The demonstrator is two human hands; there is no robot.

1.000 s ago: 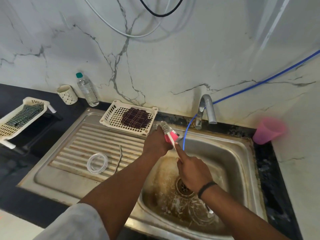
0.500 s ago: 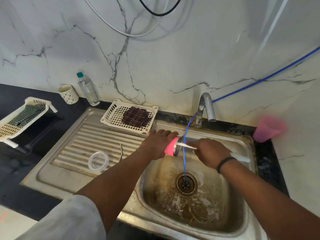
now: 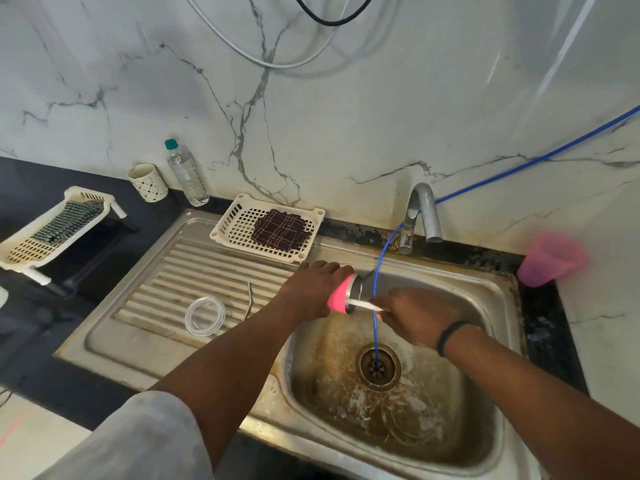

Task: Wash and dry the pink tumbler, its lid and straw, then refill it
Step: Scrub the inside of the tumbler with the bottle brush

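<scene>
Pink tumbler (image 3: 341, 295), steel-rimmed, held on its side over the sink (image 3: 450, 441), mouth turned toward 3 o'clock.

Head view, progress. Washing appears under way, judged from the white brush handle (image 3: 367, 305) entering the tumbler's mouth; the brush head is hidden inside. The clear lid (image 3: 205, 317) lies flat on the ribbed drainboard (image 3: 194, 271) at 9 o'clock of the tumbler, and the bent metal straw (image 3: 248, 299) lies just beside the lid, between it and the left forearm. Whether lid and straw have been washed cannot be told. No water is seen running from the tap (image 3: 424, 213). Drying and refilling look to be still ahead; a dark checked cloth (image 3: 282, 230) waits in the white basket (image 3: 225, 230) at 11 o'clock, and a water bottle (image 3: 187, 174) stands against the wall farther out.

Head view, hands. The left hand (image 3: 313, 289) reaches in from 7 o'clock, its fingers wrapped round the tumbler's body, knuckles up. The right hand (image 3: 415, 315) comes from 4 o'clock, its fingers closed on the brush handle, the wrist bearing a dark band. A blue hose (image 3: 375, 306) drops between the two hands into the drain (image 3: 378, 367).
</scene>
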